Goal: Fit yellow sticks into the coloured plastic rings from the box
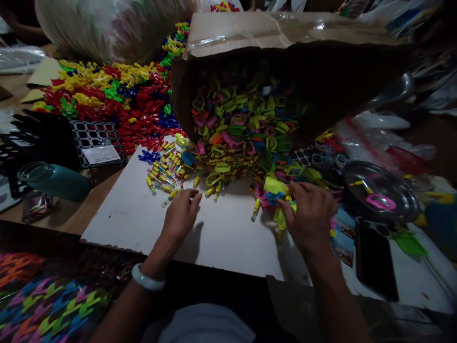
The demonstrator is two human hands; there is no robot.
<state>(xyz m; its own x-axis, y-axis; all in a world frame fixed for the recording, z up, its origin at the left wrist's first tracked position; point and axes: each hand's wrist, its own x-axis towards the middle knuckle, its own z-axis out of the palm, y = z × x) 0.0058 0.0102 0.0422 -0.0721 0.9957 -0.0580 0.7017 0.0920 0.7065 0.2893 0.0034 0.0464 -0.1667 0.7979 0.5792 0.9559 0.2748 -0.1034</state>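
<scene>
My right hand (pixel 310 212) is closed, with thumb and fingers around bright yellow and blue plastic toy pieces (pixel 274 188). Pink and yellow pieces lie against and below them, partly hidden by the fingers. My left hand (pixel 182 209) rests low over the white board (pixel 232 228), its fingers loosely curled and the thumb slightly apart; nothing shows between them. Just ahead of it lie small clear tubes with yellow wrapping (pixel 166 174). A heap of watch-like plastic toys (pixel 243 124) spills toward both hands from a tipped cardboard box (pixel 250 31).
Left of the box lies a heap of red, yellow, blue and green plastic pieces (pixel 143 105). A teal bottle (pixel 60 181) lies near a black grid basket (pixel 98 138). On the right are a metal bowl (pixel 400 209), a phone (pixel 376 262) and a green scoop-like piece (pixel 410 244).
</scene>
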